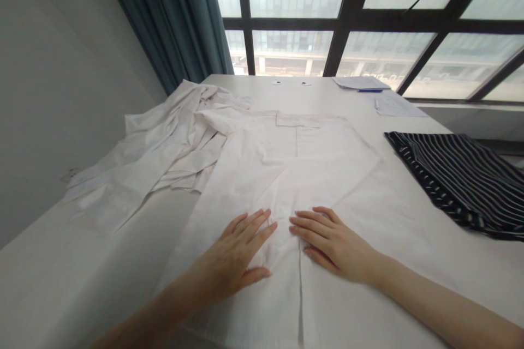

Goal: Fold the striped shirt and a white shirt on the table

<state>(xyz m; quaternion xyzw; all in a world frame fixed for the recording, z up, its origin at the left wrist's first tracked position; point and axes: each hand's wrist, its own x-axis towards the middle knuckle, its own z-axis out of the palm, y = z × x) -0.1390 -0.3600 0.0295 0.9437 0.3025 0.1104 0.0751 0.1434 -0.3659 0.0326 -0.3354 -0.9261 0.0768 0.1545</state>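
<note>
Both my hands were palm down on the white garment, gripping nothing. My L hand lay w/ fingers loosely extended & thumb spread toward me; my R hand lay opp., fingers straight & close tog., thumb tucked nearer. Fingertips pointed at each other w/ a small gap btwn. The garment ran under both hands, spread mostly flat, w/ some creases just ahead of them. A slit ran from near my R fingertips back toward me, & a strip crossed the garment well ahead of both hands.

Fwd & left of my L hand was a white pile, crumpled, its near edge beside the garment. Right of my R hand, a bit fwd, was a striped cloth, b&w, apart from the garment. Far ahead of my R hand, on the desk, were papers, w/ a blue pen by their near edge.
</note>
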